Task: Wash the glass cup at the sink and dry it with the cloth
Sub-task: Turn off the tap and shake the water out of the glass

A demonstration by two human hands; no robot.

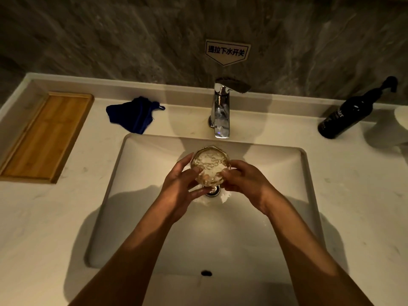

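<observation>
The glass cup [209, 165] is held upright over the white sink basin [136, 173], just below the chrome faucet [220, 111]. Bubbling water fills the cup. My left hand [181, 186] grips its left side and my right hand [245, 182] grips its right side, fingers wrapped around the wall. The drain [213, 192] shows just under the cup, between my hands. A dark blue cloth [132, 115] lies crumpled on the counter, left of the faucet.
A wooden tray [44, 138] sits on the counter at the far left. A black pump bottle [348, 113] stands at the right, with a white object [401, 118] at the right edge. A sign [227, 51] hangs on the stone wall above the faucet.
</observation>
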